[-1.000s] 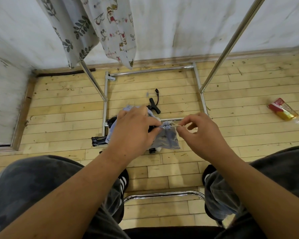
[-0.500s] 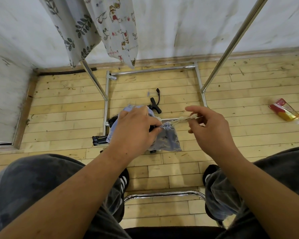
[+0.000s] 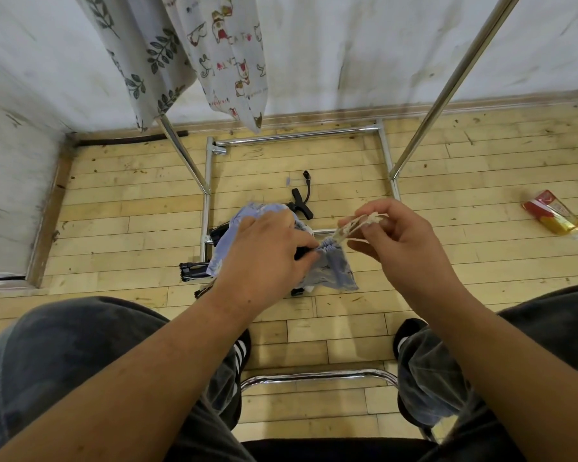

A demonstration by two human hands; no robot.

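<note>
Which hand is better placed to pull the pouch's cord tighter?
The right hand: it pinches the cream cord leading from the gathered mouth of the blue pouch, while the left hand grips the pouch itself.

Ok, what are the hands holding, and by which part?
The left hand grips the pouch at its gathered neck; the right hand pinches the drawstring near its loose ends.

Tally by kind
Two hands, left hand and right hand; one blue pouch; one cord; two hangings, leaf-printed cloth and cat-printed cloth; one red packet; one metal rack.
</note>
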